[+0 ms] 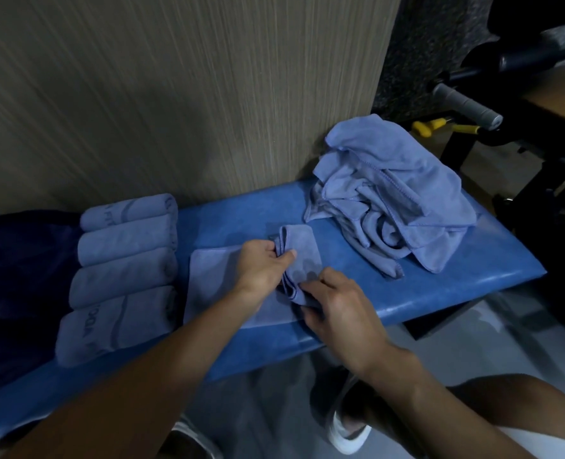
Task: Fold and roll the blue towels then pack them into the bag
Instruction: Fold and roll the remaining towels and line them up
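Blue towel (241,286) half-rolled on bench (440,293), left hand (264,270) pinching its roll, right hand (337,306) gripping roll's near end

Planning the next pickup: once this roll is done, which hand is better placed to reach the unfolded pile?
Right, probably. The right hand is on the side of the pile, at the right end of the bench; the left hand grips the towel nearer the rolled towels.
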